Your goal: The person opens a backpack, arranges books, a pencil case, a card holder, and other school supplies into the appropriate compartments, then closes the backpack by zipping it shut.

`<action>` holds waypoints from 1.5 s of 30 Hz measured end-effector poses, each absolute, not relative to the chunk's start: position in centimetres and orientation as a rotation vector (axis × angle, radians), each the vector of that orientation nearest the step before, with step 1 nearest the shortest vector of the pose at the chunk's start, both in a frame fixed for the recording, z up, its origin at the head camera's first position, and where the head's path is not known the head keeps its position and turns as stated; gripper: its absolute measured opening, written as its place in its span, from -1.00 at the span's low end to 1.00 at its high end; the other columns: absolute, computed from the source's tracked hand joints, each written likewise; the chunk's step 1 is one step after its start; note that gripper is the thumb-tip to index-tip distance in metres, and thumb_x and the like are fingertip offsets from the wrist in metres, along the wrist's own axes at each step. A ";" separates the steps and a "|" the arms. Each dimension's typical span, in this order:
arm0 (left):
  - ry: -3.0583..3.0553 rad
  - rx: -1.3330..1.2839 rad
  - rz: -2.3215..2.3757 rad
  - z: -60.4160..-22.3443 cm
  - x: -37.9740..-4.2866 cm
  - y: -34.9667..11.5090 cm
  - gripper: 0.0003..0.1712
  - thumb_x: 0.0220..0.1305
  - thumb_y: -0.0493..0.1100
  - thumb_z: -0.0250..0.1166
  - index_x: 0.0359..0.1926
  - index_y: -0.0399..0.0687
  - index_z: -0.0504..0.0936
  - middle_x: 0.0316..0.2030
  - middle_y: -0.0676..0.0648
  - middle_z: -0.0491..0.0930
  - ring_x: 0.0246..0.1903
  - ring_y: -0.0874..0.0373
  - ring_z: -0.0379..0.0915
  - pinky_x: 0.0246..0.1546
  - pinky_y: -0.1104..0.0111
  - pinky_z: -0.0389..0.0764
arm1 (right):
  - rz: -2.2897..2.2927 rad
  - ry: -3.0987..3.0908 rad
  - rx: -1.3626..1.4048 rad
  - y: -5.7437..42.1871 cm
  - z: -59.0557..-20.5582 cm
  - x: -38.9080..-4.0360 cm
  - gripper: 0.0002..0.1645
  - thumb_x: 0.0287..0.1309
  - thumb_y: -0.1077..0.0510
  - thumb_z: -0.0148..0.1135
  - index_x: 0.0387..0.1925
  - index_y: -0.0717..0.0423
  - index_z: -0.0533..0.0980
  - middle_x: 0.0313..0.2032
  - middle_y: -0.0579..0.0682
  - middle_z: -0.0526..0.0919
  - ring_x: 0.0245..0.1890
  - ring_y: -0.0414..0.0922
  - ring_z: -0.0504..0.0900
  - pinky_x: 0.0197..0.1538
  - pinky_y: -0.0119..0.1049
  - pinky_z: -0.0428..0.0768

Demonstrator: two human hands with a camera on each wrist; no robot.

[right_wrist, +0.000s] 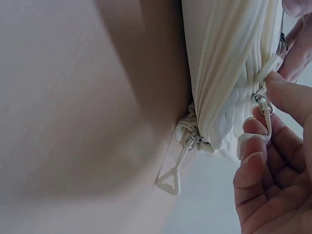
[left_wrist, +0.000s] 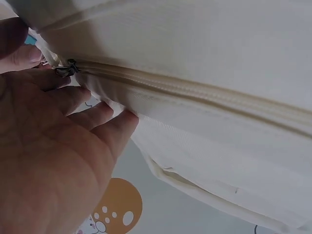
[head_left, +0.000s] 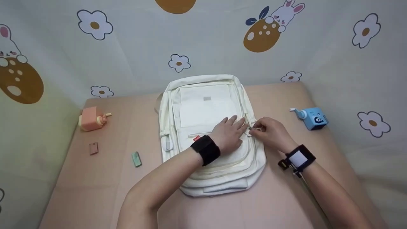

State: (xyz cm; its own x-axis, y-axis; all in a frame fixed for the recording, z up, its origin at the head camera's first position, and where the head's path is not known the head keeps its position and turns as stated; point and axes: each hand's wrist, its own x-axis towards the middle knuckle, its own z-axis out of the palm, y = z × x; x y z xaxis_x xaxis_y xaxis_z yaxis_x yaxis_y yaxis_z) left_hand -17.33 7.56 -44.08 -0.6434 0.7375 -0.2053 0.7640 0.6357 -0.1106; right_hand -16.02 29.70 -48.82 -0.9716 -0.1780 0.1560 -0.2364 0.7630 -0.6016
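Pinkish tabletop (head_left: 105, 178) bears at its centre a cream backpack (head_left: 198, 119), long axis near-to-far, layered end nearest, left hand (head_left: 227, 136) resting flat on it, right hand (head_left: 273, 132) apparently pinching a zipper pull (right_wrist: 246, 140).

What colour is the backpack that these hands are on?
The backpack is mostly creamy white; it shows best in the head view.

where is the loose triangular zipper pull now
In the right wrist view, the loose triangular zipper pull is below the picture's middle, sticking out from the white backpack, left of the right hand.
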 end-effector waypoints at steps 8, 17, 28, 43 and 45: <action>2.741 1.244 -0.337 -44.3 -17.0 7.9 -0.37 0.49 0.04 0.00 0.52 0.15 0.33 0.56 0.02 0.14 0.52 -0.10 0.02 0.44 0.03 0.21 | 0.904 -2.837 0.440 29.5 -49.1 -15.7 -0.92 0.25 0.21 0.37 -0.22 0.10 0.70 -0.31 -0.05 0.65 -0.33 -0.12 0.58 -0.22 -0.17 0.57; 2.746 1.274 -0.319 -44.3 -17.3 8.0 -0.38 0.50 0.05 -0.01 0.52 0.13 0.34 0.56 0.01 0.14 0.52 -0.12 0.02 0.45 0.01 0.19 | 0.733 -2.791 0.559 29.7 -48.8 -15.1 -0.94 0.20 0.28 0.43 -0.30 0.12 0.68 -0.36 -0.07 0.65 -0.36 -0.13 0.59 -0.26 -0.17 0.58; 2.749 1.271 -0.342 -44.3 -17.4 7.9 -0.36 0.48 0.07 -0.01 0.53 0.14 0.32 0.56 0.02 0.14 0.53 -0.10 0.01 0.46 0.04 0.18 | 0.605 -2.828 0.644 29.8 -48.4 -13.0 -0.91 0.18 0.32 0.36 -0.33 0.07 0.66 -0.36 -0.09 0.64 -0.32 -0.11 0.60 -0.23 -0.16 0.59; 2.710 1.318 -0.318 -43.6 -14.9 6.3 -0.24 0.57 0.27 -0.10 0.62 0.07 0.10 0.60 -0.03 0.00 0.55 -0.03 -0.07 0.50 0.06 0.07 | 0.660 -2.862 0.504 29.2 -48.7 -11.8 -0.88 0.15 0.28 0.45 -0.25 0.11 0.68 -0.37 -0.08 0.65 -0.35 -0.13 0.59 -0.26 -0.16 0.57; 2.682 1.338 -0.310 -43.6 -14.4 6.0 -0.27 0.59 0.22 -0.11 0.61 0.05 0.11 0.60 -0.04 0.01 0.55 -0.03 -0.07 0.50 0.06 0.06 | 0.658 -2.859 0.493 29.3 -48.6 -11.8 -0.89 0.15 0.28 0.46 -0.26 0.10 0.69 -0.37 -0.09 0.65 -0.36 -0.13 0.59 -0.27 -0.16 0.57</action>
State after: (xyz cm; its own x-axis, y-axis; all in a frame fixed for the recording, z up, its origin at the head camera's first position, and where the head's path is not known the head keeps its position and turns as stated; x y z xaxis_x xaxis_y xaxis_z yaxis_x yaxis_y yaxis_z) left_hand -14.44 5.97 -43.59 -0.5990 0.7741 -0.2048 0.8004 0.5861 -0.1256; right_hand -11.77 29.27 -48.61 -0.9315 -0.2797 0.2324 -0.3532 0.8481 -0.3949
